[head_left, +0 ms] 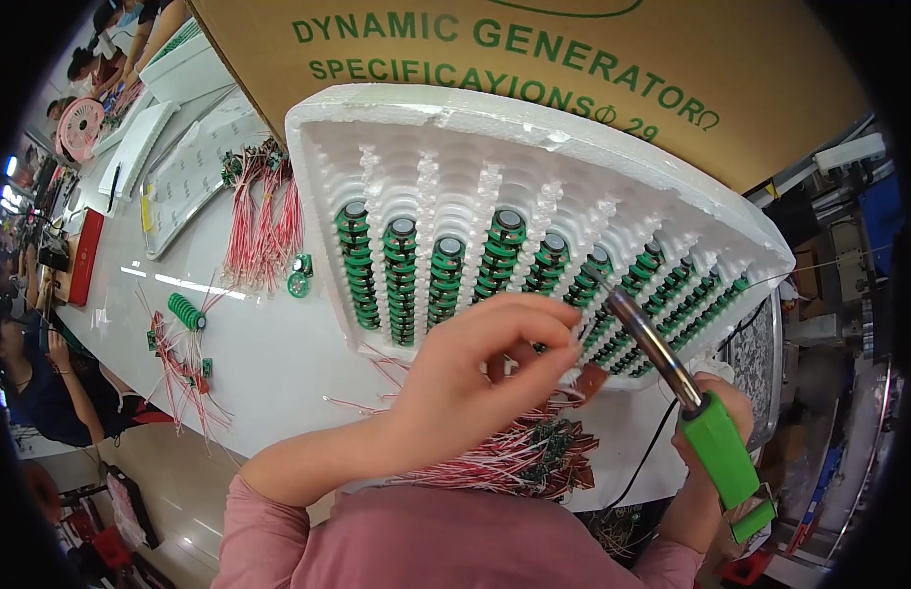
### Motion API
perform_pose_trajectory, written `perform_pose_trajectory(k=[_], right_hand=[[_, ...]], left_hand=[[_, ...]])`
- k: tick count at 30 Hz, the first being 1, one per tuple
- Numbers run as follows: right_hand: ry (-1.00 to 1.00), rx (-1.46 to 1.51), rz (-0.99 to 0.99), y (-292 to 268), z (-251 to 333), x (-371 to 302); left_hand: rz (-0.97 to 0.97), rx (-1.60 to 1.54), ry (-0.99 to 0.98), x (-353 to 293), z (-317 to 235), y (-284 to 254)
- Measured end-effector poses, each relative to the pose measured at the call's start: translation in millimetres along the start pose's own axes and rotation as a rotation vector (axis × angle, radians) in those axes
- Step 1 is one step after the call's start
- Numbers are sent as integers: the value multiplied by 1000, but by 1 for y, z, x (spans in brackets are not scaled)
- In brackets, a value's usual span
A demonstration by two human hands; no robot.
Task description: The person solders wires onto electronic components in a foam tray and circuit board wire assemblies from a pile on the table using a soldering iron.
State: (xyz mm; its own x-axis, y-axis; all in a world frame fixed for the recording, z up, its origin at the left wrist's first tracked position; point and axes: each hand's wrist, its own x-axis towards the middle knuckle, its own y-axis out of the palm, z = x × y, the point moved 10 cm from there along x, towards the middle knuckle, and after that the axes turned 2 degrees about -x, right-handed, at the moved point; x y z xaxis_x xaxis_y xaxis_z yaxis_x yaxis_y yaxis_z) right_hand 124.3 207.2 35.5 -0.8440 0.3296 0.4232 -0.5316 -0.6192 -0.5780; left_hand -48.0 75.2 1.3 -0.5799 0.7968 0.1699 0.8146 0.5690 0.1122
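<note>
In my right hand (727, 401) is a soldering iron (718, 447) with a green handle, its metal tip angled up and left over a white foam tray (534, 123). Rows of green round parts (499, 255) with silver-grey tops fill the tray's grooves. My left hand (475, 368) hovers in front of the tray's near edge, thumb and fingers curled together; whatever they pinch is too hidden to name. A small brown piece (591, 381) shows just below those fingertips. Under my left hand, against my body, lies a bundle of red and white wires (514, 456) with small circuit boards.
A large cardboard box (426, 49) stands behind the tray. More wired boards (264, 221) and a green coil-like stack (186, 311) lie on the white table (249, 363) to the left. Beyond are a pink fan (80, 128), a red box (80, 257) and other people (58, 378).
</note>
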Motion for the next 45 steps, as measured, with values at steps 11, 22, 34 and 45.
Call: perform_pose_trajectory(k=[11,22,34,45], right_hand=[[-38,2,-116,-15,-6,-19],[-29,0,-88,-6,8,0],[-12,114,-73,-1,7,4],[13,12,95,10,3,15]], left_hand=[[133,936,528,-2,-27,14],[46,1058,708,-8,-27,9],[89,-229,-337,2,20,-3],[-4,-672,-681,-4,48,6]])
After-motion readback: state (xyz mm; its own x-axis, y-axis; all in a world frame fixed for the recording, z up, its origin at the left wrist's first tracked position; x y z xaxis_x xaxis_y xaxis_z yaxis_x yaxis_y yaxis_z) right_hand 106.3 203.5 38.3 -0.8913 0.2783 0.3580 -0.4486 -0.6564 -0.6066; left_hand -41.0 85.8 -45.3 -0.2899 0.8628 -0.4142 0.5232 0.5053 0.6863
